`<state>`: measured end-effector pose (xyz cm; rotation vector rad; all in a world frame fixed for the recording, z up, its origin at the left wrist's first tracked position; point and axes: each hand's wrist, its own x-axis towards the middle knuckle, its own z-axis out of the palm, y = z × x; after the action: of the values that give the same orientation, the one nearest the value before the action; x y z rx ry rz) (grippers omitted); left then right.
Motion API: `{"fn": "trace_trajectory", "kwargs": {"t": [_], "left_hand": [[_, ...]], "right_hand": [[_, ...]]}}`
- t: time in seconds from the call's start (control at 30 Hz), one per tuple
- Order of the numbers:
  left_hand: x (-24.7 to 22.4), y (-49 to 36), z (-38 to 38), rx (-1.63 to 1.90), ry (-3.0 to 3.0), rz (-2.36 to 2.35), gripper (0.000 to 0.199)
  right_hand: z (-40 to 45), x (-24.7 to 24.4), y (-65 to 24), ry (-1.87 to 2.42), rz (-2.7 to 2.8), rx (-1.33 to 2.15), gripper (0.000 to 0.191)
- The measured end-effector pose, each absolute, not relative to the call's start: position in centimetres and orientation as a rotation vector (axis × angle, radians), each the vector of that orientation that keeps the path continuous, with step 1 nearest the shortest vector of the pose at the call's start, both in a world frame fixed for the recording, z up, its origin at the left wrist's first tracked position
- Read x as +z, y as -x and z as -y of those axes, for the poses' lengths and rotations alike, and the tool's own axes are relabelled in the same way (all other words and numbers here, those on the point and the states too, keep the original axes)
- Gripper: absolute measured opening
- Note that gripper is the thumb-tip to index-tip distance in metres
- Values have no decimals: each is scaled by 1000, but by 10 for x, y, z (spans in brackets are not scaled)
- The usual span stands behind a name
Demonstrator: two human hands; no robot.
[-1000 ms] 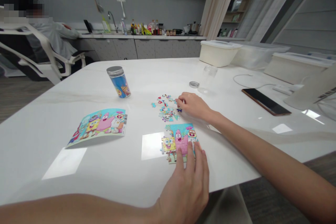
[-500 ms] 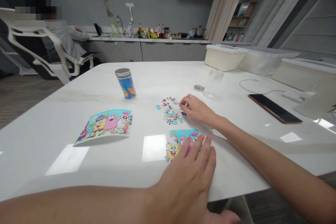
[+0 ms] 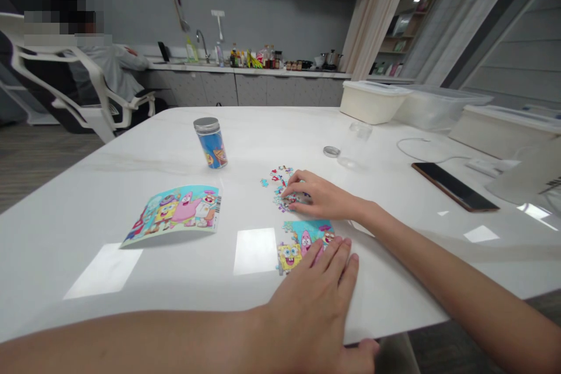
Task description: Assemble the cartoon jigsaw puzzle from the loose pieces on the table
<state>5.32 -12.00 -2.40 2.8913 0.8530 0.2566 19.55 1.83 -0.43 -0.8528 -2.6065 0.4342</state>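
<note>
My left hand (image 3: pixel 313 298) lies flat, fingers stretched out, over the lower right of a partly joined jigsaw puzzle (image 3: pixel 289 256) at the table's front edge. The puzzle shows a yellow and a pink cartoon figure; its right lower part is hidden under my fingers. Just beyond it, my right hand (image 3: pixel 318 194) reaches over a heap of loose puzzle pieces (image 3: pixel 279 174), thumb and fingers apart and touching down among them. No piece shows in its fingers. To the left lies a curled picture sheet (image 3: pixel 182 210) with the same cartoon figures.
A jar with a metal lid (image 3: pixel 211 143) stands behind the sheet. A clear jar (image 3: pixel 354 145) and its loose lid (image 3: pixel 332 152) are beyond my right hand. A phone (image 3: pixel 453 187), a cable and plastic boxes (image 3: pixel 372 102) lie right. A person (image 3: pixel 109 70) sits at far left.
My right hand has moved left and nearer, from the right side of the loose pieces to over them, and its fingers have spread. My left hand stays on the puzzle.
</note>
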Motion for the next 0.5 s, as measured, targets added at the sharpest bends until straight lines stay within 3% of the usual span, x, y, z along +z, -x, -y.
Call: {"fn": "trace_trajectory", "kwargs": {"t": [0.23, 0.5], "left_hand": [[-25, -52, 120, 288, -2880, -870, 81], [-25, -53, 121, 335, -2902, -879, 78]], "right_hand": [[-18, -3, -194, 822, 2619, 488, 8], [-16, -4, -193, 800, 2651, 505, 18]]}}
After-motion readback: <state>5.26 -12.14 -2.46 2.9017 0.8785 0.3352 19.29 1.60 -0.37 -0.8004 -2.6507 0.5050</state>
